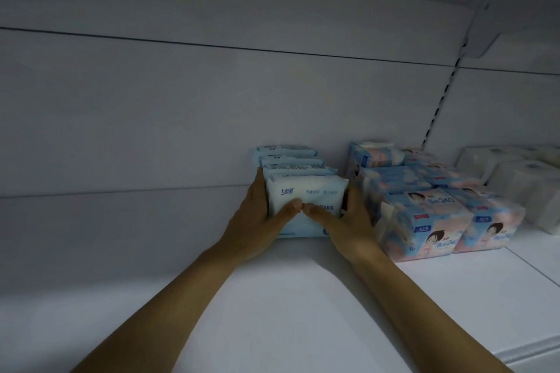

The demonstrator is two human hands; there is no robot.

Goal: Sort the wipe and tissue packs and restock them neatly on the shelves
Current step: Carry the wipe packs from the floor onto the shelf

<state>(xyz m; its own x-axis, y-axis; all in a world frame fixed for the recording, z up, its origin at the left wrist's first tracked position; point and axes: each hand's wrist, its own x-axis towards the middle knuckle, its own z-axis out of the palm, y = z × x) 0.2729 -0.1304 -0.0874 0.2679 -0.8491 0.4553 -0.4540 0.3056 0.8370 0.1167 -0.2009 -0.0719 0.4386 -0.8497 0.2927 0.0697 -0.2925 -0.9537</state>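
Left hand (257,221) and right hand (348,221) are clamping the front pack (306,194) between them. Fingers are running up each side and thumbs are lying across the face, tips almost meeting. Both hands are narrow and gripping this one pack.

The pack is standing upright on the shelf (288,297), heading a row (288,160) of matching pale-blue packs that is running towards the back panel (181,100). It is touching the pack behind.

Likely step: squaring the front pack into the row. To do it well:
- push evenly with both thumbs so it isn't skewing
- hold the bottom edge flat on the shelf
- line its sides up with the row
- avoid crowding the tissue bundles (430,221) just beside on the right

Materials:
- Pack is a soft, pillowy film pouch with a glossy face, so it is probably going to bulge under a hard squeeze. Light grip.
- Tissue bundles are blockier, in printed pink-and-blue film, sitting in tight rows.
- Far right, pale wrapped goods (515,179) are too blurred to identify.
- Shelf is smooth, white and hard, so packs should be sliding easily.
- Back panel is showing horizontal seams, with a slotted upright (439,106) and a bracket (491,24) on the right.
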